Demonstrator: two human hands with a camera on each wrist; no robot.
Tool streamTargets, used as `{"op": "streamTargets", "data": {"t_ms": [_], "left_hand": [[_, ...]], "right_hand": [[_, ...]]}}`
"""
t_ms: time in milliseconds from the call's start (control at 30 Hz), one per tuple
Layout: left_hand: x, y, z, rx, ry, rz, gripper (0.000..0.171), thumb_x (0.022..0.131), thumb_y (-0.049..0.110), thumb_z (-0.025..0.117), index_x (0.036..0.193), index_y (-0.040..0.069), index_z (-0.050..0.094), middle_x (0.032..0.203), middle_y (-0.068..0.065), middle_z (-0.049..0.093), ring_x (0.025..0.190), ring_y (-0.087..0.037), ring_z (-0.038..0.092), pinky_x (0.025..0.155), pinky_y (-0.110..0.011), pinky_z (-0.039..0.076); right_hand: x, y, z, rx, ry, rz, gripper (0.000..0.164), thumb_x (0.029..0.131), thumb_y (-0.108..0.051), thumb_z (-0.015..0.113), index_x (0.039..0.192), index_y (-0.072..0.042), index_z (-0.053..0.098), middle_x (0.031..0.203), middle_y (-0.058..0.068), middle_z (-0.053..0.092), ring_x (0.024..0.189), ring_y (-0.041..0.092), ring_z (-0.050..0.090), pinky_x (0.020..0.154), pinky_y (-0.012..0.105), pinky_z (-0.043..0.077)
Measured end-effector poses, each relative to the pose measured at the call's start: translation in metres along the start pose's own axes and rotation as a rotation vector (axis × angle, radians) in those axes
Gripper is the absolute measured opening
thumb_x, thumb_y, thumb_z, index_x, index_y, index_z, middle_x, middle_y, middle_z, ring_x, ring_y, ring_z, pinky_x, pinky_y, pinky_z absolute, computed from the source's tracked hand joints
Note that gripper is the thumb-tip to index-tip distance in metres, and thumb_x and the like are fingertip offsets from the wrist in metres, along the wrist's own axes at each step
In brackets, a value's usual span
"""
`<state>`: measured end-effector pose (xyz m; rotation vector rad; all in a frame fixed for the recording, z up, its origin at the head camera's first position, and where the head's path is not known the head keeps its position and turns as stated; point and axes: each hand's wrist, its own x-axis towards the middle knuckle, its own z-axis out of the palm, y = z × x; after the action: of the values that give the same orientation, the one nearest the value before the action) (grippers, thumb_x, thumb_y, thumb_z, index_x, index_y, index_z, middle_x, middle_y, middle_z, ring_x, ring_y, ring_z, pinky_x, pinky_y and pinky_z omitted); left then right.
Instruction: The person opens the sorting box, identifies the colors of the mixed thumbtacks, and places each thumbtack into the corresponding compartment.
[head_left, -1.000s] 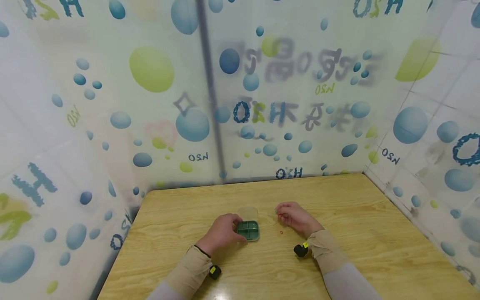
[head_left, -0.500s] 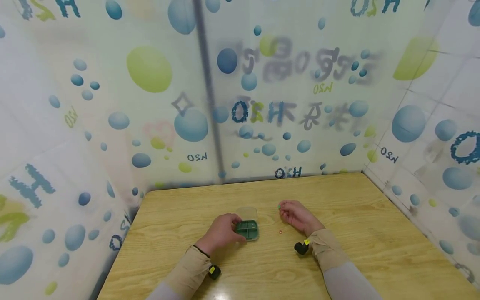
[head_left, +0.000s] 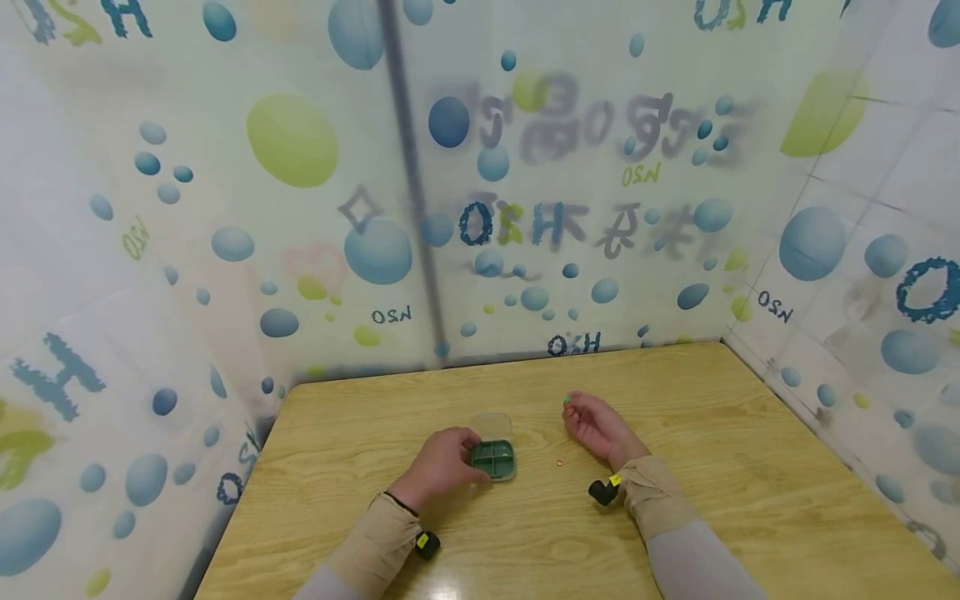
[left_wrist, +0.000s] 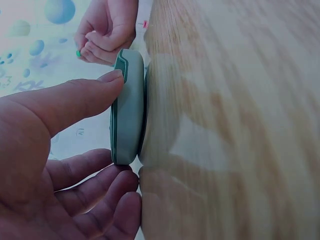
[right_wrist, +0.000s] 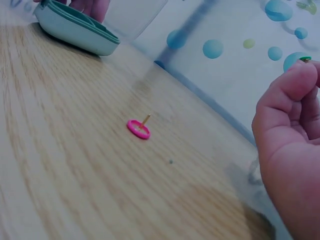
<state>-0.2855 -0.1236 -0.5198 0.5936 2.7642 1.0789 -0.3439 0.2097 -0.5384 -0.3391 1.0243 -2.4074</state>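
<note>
A small green compartment box (left_wrist: 129,112) sits on the table with its see-through lid (head_left: 492,426) swung back. My left hand (head_left: 442,465) holds it by the left side, thumb on the front edge and fingertips at the back. To the right of the box is my right hand (head_left: 597,427), raised with curled fingers. Between its thumb and fingertips it pinches a small green-headed thumbtack (right_wrist: 305,59), mostly hidden by the fingers. One pink-rimmed thumbtack (right_wrist: 138,129) lies on the table between box and right hand, its brass-coloured pin pointing up.
The wood-grain table (head_left: 540,542) meets a bubble-patterned wall covering (head_left: 525,275) at the back and right. A tiny dark speck (right_wrist: 170,161) lies near the pink thumbtack. Both wrists carry small black cameras.
My right hand has lifted and moved slightly back and right with the green thumbtack, which now shows more at the fingertips. The left hand still holds the box in place.
</note>
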Motion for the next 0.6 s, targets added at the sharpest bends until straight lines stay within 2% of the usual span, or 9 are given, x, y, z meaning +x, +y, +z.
{"op": "streamTargets", "data": {"t_ms": [200, 367, 600], "left_hand": [[-0.0003, -0.0002, -0.0003, -0.005, 0.001, -0.008, 0.061, 0.075, 0.024, 0.098, 0.126, 0.002, 0.072, 0.113, -0.01, 0.074, 0.094, -0.019, 0.071, 0.076, -0.033, 0.059], [0.0002, -0.0004, 0.0004, -0.006, 0.003, -0.007, 0.06, 0.076, 0.025, 0.098, 0.126, 0.003, 0.072, 0.112, -0.008, 0.074, 0.094, -0.017, 0.071, 0.076, -0.032, 0.059], [0.0006, -0.0013, -0.0006, 0.008, 0.004, 0.009, 0.059, 0.075, 0.025, 0.098, 0.124, 0.003, 0.073, 0.111, -0.007, 0.074, 0.092, -0.017, 0.071, 0.076, -0.033, 0.059]], "right_hand": [[0.0002, 0.001, -0.0026, 0.178, 0.032, -0.048, 0.04, 0.114, -0.003, 0.026, 0.096, -0.009, 0.061, 0.093, 0.001, 0.067, 0.083, 0.008, 0.062, 0.076, 0.013, 0.053], [0.0, 0.0013, -0.0058, 0.308, -0.011, -0.067, 0.046, 0.116, -0.007, 0.02, 0.096, -0.007, 0.061, 0.094, 0.003, 0.065, 0.085, 0.01, 0.059, 0.077, 0.014, 0.052], [-0.0006, 0.0004, -0.0078, 0.358, -0.079, -0.074, 0.051, 0.116, -0.008, 0.016, 0.096, -0.005, 0.062, 0.096, 0.004, 0.064, 0.086, 0.011, 0.059, 0.078, 0.015, 0.052]]}}
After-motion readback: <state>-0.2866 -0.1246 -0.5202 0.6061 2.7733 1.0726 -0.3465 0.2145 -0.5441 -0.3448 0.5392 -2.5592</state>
